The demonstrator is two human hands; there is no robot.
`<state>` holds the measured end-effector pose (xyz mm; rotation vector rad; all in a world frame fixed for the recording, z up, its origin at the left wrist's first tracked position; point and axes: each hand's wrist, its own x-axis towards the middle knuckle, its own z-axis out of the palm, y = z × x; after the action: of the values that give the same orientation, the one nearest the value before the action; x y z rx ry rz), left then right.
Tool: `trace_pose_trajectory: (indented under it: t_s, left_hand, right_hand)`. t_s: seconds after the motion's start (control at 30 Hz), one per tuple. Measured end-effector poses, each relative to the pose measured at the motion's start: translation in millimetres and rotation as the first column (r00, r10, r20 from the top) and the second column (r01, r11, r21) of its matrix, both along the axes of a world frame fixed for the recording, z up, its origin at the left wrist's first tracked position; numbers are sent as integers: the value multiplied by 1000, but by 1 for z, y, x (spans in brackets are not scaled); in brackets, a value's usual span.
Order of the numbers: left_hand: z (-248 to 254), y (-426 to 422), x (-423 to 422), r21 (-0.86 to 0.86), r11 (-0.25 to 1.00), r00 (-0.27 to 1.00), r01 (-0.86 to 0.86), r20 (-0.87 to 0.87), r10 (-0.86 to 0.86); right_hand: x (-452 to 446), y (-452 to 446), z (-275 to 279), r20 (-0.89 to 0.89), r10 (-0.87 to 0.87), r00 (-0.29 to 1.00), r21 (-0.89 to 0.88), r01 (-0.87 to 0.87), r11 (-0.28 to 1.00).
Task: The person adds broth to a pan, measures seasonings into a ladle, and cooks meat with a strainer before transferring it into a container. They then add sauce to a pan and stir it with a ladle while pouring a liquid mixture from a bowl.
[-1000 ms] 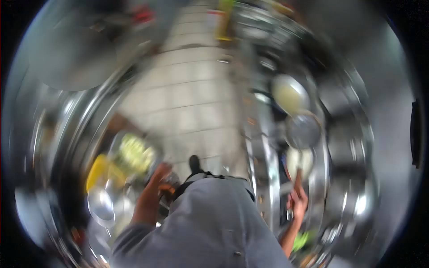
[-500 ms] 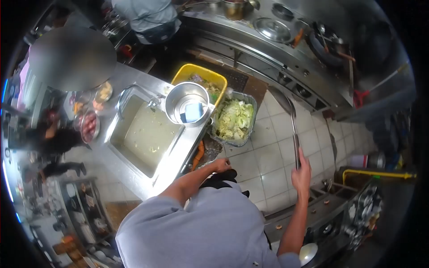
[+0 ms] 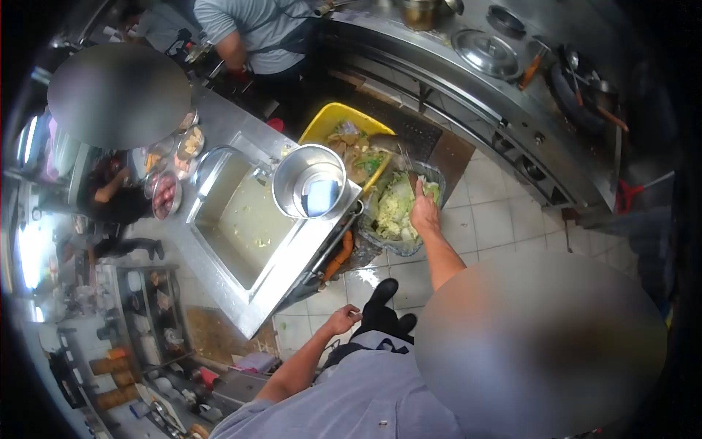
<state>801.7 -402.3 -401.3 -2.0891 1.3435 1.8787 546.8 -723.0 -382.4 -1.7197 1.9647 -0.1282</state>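
My right hand [image 3: 425,214] is closed around the handle of a long-handled metal ladle [image 3: 386,143]. The ladle's head is at the right side of the yellow bin [image 3: 322,121], which holds food scraps. Below my right hand and forearm is a lined bin of chopped cabbage [image 3: 393,212], partly covered by them. My left hand [image 3: 342,320] hangs by my body with its fingers loosely curled and nothing visible in them. The front edge of the sink counter [image 3: 285,274] is the nearest thing to it.
A steel pot [image 3: 290,192] with a blue-and-white item inside stands on the counter beside the sink [image 3: 234,227]. A bowl of reddish pieces [image 3: 167,197] is farther left. One person [image 3: 256,36] stands at the back near the stove [image 3: 446,66]. A round blur covers the lower right.
My right hand has swung left with the ladle, from above the floor tiles to the yellow bin. My body and view have turned, and my left hand is farther from the bins.
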Motion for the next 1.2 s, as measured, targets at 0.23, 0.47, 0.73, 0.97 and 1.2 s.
trace_pose_trajectory:
  t_s: [0.23, 0.47, 0.73, 0.97, 1.2]
  left_hand:
    - [21, -57, -127, 2, 975, 956, 223, -197, -218]
    - [77, -139, -401, -267, 883, 769, 385, -436, -467]
    - [153, -77, -715, -486, 677, 445, 553, -514, -733]
    - [196, -44, -923, -465, 481, 171, 743, -563, -808]
    - [196, -3, -1104, -723, 131, -219, 679, -369, -903]
  right_hand:
    - [-149, 103, 14, 797, -354, 490, 256, 258, 932]
    - [-405, 290, 42, 859, -506, 74, 417, 472, 777]
    - [-565, 391, 109, 940, -328, 93, 9, 955, 295]
    - [-698, 425, 130, 921, -341, 190, -186, 982, 46]
    - [-704, 521, 133, 930, -282, -235, 98, 899, -426]
